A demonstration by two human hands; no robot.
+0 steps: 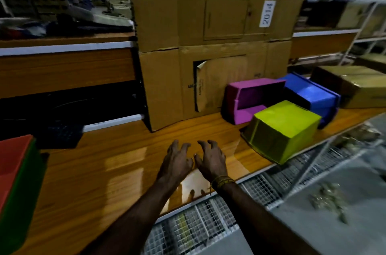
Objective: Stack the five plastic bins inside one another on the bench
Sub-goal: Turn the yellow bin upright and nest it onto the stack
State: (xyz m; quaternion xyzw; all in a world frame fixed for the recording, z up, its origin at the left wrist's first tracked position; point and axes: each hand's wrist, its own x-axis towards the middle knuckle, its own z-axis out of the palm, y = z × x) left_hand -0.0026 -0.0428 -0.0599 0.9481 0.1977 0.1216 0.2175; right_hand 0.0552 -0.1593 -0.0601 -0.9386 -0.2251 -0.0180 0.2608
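The person is showing bare, sleeveless forearms; the right wrist is wearing a bundle of thin yellow-orange thread bands [222, 181].

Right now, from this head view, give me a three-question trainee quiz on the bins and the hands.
1. True or false: the yellow-green bin stands upright with its opening facing up.
2. Which bin lies between the cardboard box and the yellow-green bin? A) magenta bin B) blue bin C) red bin
3. What do the left hand and right hand hold?

Key:
1. False; it lies tipped over, base towards the camera.
2. A.
3. Nothing; both hover over the bench, fingers loosely curled.
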